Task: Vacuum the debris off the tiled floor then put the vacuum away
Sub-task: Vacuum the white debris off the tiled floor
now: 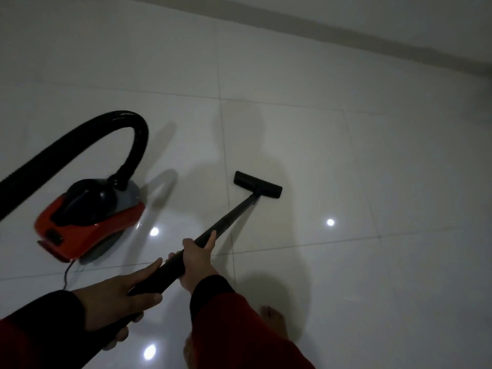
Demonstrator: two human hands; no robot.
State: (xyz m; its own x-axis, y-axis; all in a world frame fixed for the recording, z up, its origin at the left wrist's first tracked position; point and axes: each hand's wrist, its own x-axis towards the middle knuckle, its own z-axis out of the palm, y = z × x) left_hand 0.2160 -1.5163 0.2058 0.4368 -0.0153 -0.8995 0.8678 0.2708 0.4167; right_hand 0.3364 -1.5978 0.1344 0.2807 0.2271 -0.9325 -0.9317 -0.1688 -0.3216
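Head view, 1 camera only. Landmark: vacuum canister (89,222), red and black, standing on the tiled floor (372,169).

Right hand (198,255) wraps the wand (226,222) ahead of the canister's right flank, fingers curled around the tube; left hand (121,294) grips the wand's rear end nearer the body, thumb laid along the top; the 2-hand spacing probably gives leverage for push-pull strokes.

Floor head (257,185) lies flat on the tiles, right of the canister and further out; wand slopes down to it, which keeps the nozzle sealed to the surface.

Hose (106,129) arches up from the canister top and runs off left; cord (68,272) trails from the canister's near end.

No debris discernible; light too dim to tell.

Obstacles: bare foot (274,320) well right of the canister, near the backstroke path; wall base (372,41) far beyond.
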